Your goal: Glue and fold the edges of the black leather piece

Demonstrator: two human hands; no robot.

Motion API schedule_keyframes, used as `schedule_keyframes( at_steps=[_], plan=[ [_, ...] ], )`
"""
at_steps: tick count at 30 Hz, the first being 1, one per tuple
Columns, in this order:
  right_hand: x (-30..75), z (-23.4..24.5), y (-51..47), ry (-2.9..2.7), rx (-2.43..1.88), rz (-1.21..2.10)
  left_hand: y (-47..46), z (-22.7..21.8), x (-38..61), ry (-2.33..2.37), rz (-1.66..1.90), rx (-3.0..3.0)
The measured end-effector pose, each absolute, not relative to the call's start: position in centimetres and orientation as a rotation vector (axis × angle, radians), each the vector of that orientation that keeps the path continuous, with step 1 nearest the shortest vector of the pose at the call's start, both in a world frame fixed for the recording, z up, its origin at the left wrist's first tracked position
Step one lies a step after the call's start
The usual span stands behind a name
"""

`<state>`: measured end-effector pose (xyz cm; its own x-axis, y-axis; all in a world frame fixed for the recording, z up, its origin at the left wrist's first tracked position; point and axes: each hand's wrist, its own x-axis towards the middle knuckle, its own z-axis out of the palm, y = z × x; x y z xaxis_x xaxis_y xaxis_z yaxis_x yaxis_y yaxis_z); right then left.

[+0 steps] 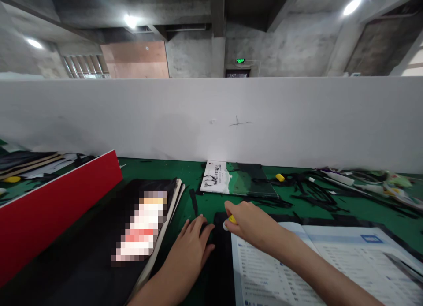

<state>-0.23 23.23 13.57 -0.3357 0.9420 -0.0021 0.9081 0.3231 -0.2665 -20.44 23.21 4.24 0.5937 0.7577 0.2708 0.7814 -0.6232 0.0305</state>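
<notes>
My right hand (pixel 246 222) is closed around a small yellow-and-white object (pixel 232 219), mostly hidden by the fingers, so its kind cannot be made out. It is over the upper left corner of a black sheet (pixel 220 253) that lies under an open printed book (pixel 261 270). My left hand (pixel 191 248) rests palm down on the green table, fingers spread and holding nothing. Its fingertips are close to the left edge of the black sheet. Beyond both hands lies a closed green-and-white booklet (pixel 244 180).
A black folder (pixel 89 235) with pale sheets lies at left, beside a red panel (pixel 66 209). Black strips (pixel 307 189), a yellow block (pixel 280 177) and tangled clutter (pixel 373 182) are at back right. A white partition (pixel 297 121) crosses behind. A blade-like metal tool (pixel 405 268) lies on the book.
</notes>
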Motion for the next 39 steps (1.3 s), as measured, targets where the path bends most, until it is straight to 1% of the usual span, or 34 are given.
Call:
schedule_keyframes(
  at_steps=[4,10,14,18,22,26,30,35,39],
  plan=[
    [-0.23,13.51,23.31,-2.457,-1.658,0.37,23.13,4.27,-20.39,-1.311,-0.4,-2.719],
    [-0.16,13.56,23.25,-2.459,-1.687,0.322,23.16,4.08,-20.38,-1.303,-0.443,-2.693],
    [-0.11,13.84,23.03,-2.479,-1.629,0.386,23.23,3.96,-20.43,-1.301,-0.407,-2.682],
    [-0.2,13.78,22.96,-2.459,-1.657,0.352,23.22,4.0,-20.46,-1.284,-0.406,-2.682],
    [-0.09,13.67,22.91,-2.489,-1.599,0.388,23.22,4.1,-20.41,-1.28,-0.388,-2.686],
    [-0.15,13.63,23.07,-2.455,-1.65,0.354,23.16,4.21,-20.39,-1.307,-0.374,-2.694],
    [-0.55,13.51,23.22,-2.478,-1.613,0.398,23.13,4.27,-20.35,-1.289,-0.365,-2.693],
    [-0.76,13.26,23.36,-2.438,-1.705,0.301,23.22,4.5,-20.19,-1.319,-0.312,-2.688],
    [-0.74,13.15,23.33,-2.476,-1.646,0.335,23.21,4.52,-20.12,-1.306,-0.32,-2.688]
  ],
)
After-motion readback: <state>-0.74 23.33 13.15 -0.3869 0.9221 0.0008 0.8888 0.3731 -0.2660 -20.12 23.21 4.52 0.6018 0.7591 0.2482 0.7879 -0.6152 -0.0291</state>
